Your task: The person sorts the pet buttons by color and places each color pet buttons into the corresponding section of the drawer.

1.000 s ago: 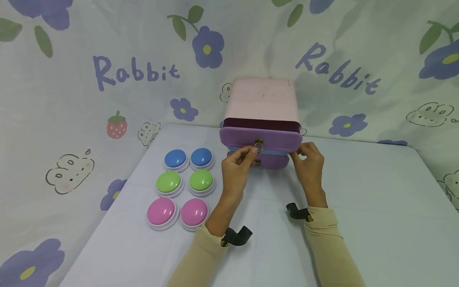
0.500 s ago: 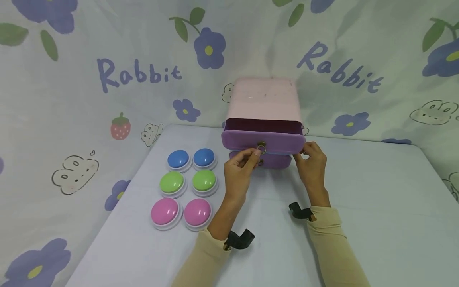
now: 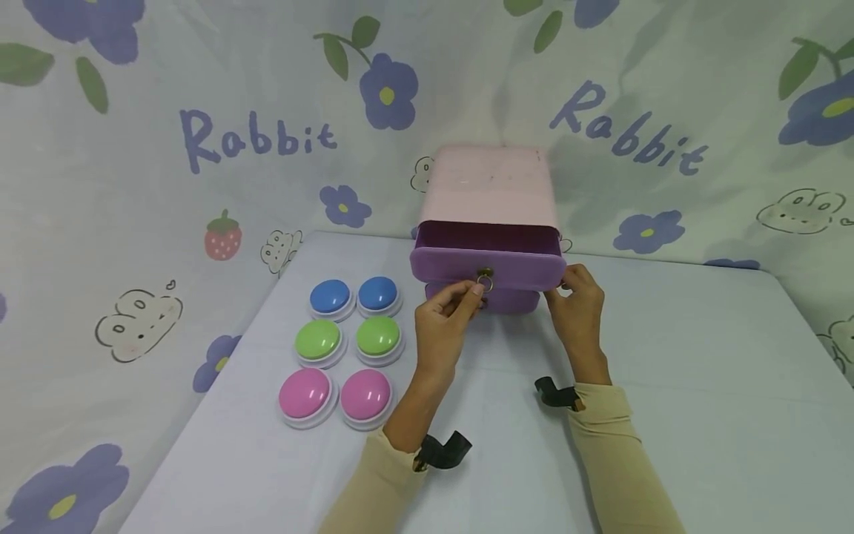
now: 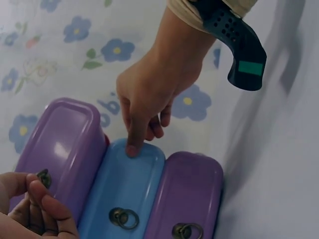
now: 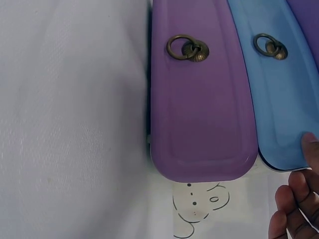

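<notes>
Right grip [image 3: 577, 313] at edge of blue drawer [image 5: 279, 99], wide tabletop [image 3: 720, 386] rightward

A white table [image 3: 720, 423], faintly creased, carries the things. Near its far edge stands a pink chest [image 3: 491, 185] with two purple drawers [image 3: 450, 265] and a blue drawer [image 4: 127, 184]. To the chest's left, two per row, sit blue buttons [image 3: 330, 295] farthest back, green buttons [image 3: 316, 339] between, pink buttons [image 3: 304, 392] nearest.

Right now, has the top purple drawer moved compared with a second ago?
Yes: in the head view, the top purple drawer has slid farther out of the pink cabinet, toward the person, with more of its inside showing past the cabinet's edge.
</notes>
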### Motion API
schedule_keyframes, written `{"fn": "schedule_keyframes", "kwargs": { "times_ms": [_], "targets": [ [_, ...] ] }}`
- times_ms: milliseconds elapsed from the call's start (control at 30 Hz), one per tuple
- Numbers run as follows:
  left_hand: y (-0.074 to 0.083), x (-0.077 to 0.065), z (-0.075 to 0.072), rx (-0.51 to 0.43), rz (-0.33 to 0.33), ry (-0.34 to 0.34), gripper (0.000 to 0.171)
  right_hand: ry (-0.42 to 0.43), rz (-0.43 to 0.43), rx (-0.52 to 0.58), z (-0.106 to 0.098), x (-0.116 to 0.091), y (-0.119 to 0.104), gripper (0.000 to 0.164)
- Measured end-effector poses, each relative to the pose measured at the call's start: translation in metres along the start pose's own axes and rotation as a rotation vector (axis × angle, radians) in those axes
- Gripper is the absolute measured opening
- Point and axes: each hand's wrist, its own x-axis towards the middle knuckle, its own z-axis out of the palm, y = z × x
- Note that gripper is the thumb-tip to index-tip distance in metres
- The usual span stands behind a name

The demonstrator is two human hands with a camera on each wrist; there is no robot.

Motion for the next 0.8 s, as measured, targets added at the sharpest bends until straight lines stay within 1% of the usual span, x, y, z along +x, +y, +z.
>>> {"fn": "schedule_keyframes", "kwargs": {
  "times_ms": [200,400,567,800],
  "targets": [
    [0.001,-0.0031,0.0001,-0.003,-0.004,0.001,0.027,0.002,-0.011,0.014,0.0004,0.0008,0.0009,0.008],
    [0.002,-0.0047,0.0008,-0.01,-0.006,0.009,0.025,0.007,0.002,0.012,-0.0002,0.0005,0.001,0.008],
    [0.0021,-0.0059,0.0005,-0.009,-0.029,0.008,0.022,0.006,0.001,0.018,0.0001,0.0002,0.0016,0.008],
    [0.0032,-0.0092,0.0,-0.002,-0.037,-0.004,0.025,0.005,0.0,0.025,0.0001,-0.0001,0.0025,0.005]
  ]
}}
